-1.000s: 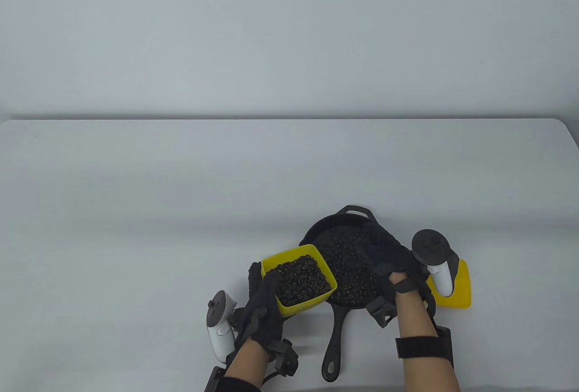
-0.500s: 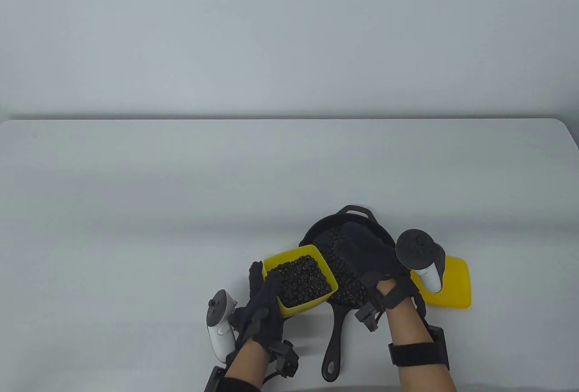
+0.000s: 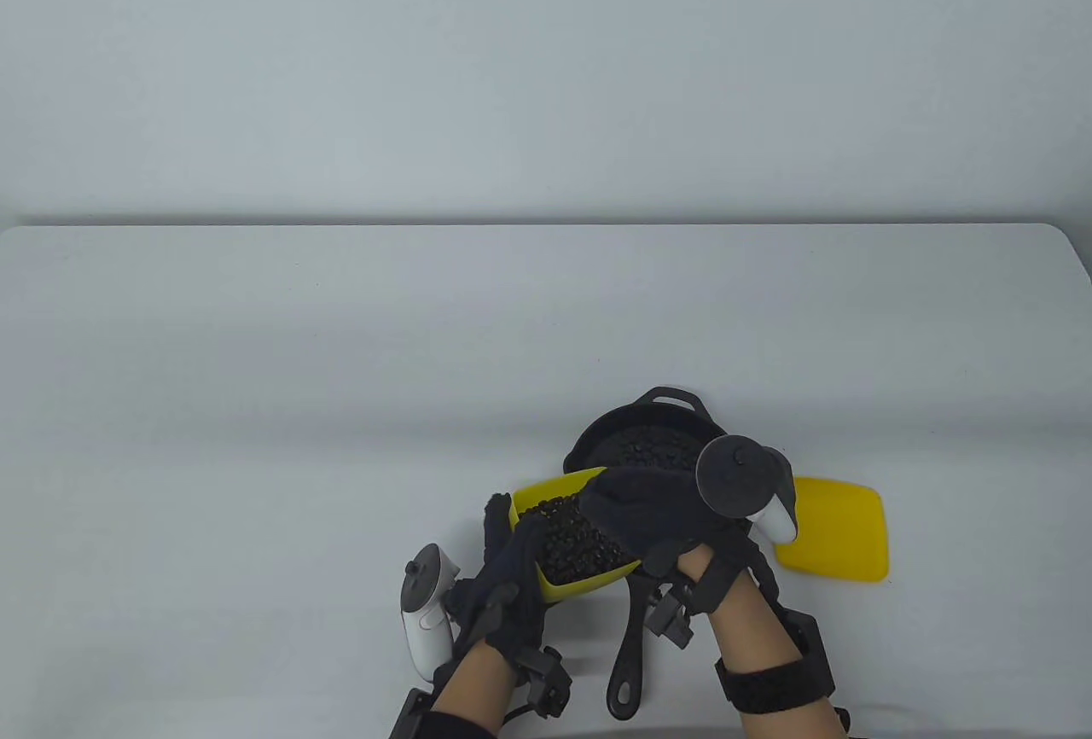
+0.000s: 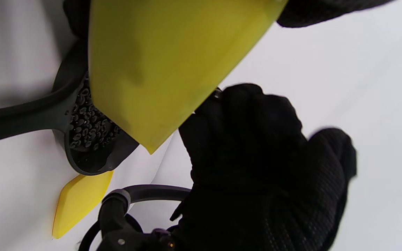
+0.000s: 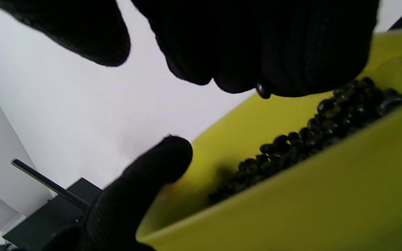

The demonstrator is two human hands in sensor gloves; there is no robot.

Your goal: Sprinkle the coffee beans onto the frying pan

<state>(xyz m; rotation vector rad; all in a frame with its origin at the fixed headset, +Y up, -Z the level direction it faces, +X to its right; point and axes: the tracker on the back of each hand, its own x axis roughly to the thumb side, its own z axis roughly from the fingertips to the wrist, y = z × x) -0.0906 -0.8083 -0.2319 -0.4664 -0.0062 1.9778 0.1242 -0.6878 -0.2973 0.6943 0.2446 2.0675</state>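
Left hand [image 3: 503, 594] gripping yellow tub [image 3: 546, 581] by its near-left corner, tilted and raised just beside the pan [image 3: 597, 445], thumb inside the rim. Right hand [image 3: 657, 513] above the tub, fingers [image 5: 257, 52] curled down over the beans [image 3: 580, 543], thumb apart; one bean [image 5: 263, 90] at a fingertip, but whether a pinch is held cannot be told. Likely risks: beans spilling over the tub's low side onto the table [image 3: 256, 432] if tilted further; beans slipping from gloved fingertips before reaching the pan; tub corner knocking the pan rim. Tub roughly half full of dark beans, banked toward one side. Pan, black with long handle [image 3: 630, 654] toward the viewer, already holding a layer of beans [image 3: 653, 445]. Yellow lid [image 3: 836, 530] flat on the table right of the pan, nothing on it.
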